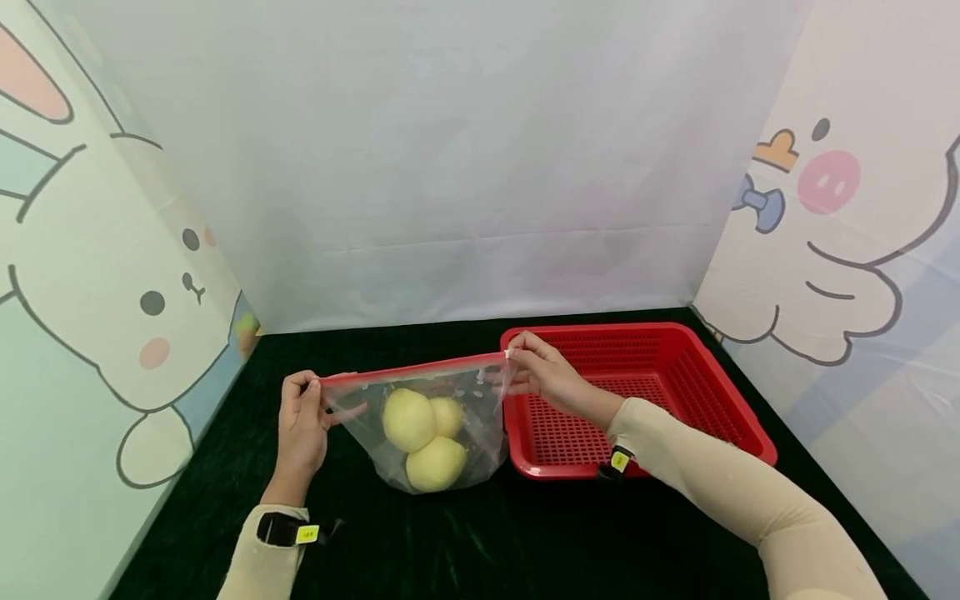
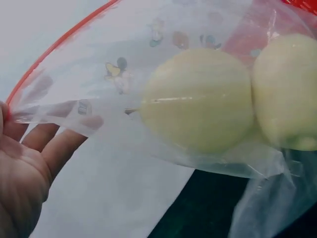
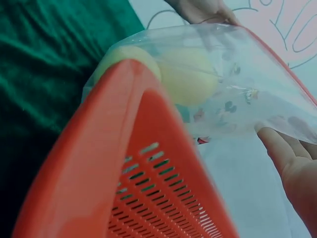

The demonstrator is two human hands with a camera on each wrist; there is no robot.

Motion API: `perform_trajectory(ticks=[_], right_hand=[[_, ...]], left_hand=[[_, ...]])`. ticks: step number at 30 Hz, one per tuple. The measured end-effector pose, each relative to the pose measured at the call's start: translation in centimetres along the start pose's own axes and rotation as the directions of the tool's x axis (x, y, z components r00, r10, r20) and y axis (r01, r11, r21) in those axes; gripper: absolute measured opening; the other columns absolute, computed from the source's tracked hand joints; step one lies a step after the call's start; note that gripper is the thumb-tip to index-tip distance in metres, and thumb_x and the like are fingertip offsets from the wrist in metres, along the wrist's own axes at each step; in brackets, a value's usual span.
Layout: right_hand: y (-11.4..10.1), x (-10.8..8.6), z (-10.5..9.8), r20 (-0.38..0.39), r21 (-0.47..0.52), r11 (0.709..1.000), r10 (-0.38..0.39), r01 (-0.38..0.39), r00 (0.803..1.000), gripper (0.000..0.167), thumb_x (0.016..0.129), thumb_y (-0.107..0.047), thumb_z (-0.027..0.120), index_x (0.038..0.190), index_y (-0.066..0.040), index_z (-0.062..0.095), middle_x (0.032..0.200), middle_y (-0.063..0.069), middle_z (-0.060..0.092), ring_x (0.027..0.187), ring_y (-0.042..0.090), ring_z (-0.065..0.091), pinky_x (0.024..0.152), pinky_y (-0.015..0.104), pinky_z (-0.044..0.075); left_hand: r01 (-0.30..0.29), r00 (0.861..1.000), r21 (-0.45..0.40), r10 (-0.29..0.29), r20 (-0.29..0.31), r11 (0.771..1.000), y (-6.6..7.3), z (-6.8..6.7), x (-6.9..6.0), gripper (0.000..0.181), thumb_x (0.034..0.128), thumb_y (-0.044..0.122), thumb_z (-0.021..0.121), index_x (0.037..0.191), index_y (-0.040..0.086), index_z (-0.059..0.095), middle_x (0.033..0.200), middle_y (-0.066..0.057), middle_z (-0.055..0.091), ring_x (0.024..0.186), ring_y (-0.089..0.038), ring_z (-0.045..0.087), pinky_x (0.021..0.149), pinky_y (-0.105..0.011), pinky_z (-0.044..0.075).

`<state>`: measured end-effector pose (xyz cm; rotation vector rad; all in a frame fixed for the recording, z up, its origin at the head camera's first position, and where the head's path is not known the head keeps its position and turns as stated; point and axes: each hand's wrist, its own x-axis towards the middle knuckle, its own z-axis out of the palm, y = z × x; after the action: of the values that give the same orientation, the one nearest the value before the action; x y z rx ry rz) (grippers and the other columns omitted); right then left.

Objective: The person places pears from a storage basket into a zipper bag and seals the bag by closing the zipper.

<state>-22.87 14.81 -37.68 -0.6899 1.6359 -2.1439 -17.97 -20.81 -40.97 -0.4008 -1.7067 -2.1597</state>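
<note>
A clear plastic zip bag [image 1: 480, 442] with a red top strip hangs stretched between both hands. Inside it lie three round, pale yellow-green fruits [image 1: 409, 421]; in the left wrist view one fruit [image 2: 198, 101] shows a short stem, like a pear. My left hand [image 1: 303, 429] pinches the bag's left top corner between thumb and finger, other fingers spread behind the plastic. At the opposite top corner, my right hand [image 1: 547, 375] pinches the end of the red strip, where a small white piece shows. Small printed figures mark the bag.
A red perforated plastic basket [image 1: 637, 465] stands right of the bag, partly under the right forearm. In the right wrist view its rim [image 3: 89, 173] is close in front of the bag. Dark green cloth [image 1: 360, 558] covers the table; printed curtains enclose the sides and back.
</note>
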Motion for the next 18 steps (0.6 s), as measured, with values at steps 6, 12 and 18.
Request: perform_trajectory(ticks=[6,12,18], right_hand=[[-1.1,0.0,1.0,-0.055,0.084,0.990,0.118,-0.113,0.991,0.014,0.108,-0.013,0.040,0.097,-0.011,0.049,0.085,0.008,0.060,0.089,0.025,0.072,0.078,0.044,0.059],[-1.9,0.9,1.6,-0.108,0.124,0.955,0.283,-0.269,0.953,0.015,0.107,-0.013,0.038,0.095,-0.009,0.046,0.104,0.013,0.068,0.104,0.036,0.069,0.081,0.050,0.057],[-1.4,2.8,0.8,-0.184,0.137,0.921,0.385,-0.364,0.904,0.013,0.105,-0.016,0.040,0.097,-0.009,0.046,0.114,0.022,0.060,0.092,0.034,0.072,0.080,0.050,0.057]], left_hand=[[0.162,0.987,0.067,-0.160,-0.030,0.985,1.9,-0.1,0.2,0.022,0.1080,0.034,0.040,0.111,0.012,0.037,0.092,-0.003,0.045,0.091,-0.010,0.064,0.065,-0.041,0.059],[0.394,0.919,-0.024,-0.393,0.042,0.919,2.7,-1.1,1.7,0.023,0.1081,0.033,0.038,0.112,0.011,0.035,0.095,-0.002,0.047,0.098,-0.014,0.070,0.070,-0.046,0.059],[0.545,0.838,-0.114,-0.536,0.106,0.830,2.0,-1.7,4.0,0.017,0.1099,0.027,0.033,0.112,0.010,0.036,0.100,-0.003,0.064,0.094,-0.018,0.072,0.072,-0.047,0.059]])
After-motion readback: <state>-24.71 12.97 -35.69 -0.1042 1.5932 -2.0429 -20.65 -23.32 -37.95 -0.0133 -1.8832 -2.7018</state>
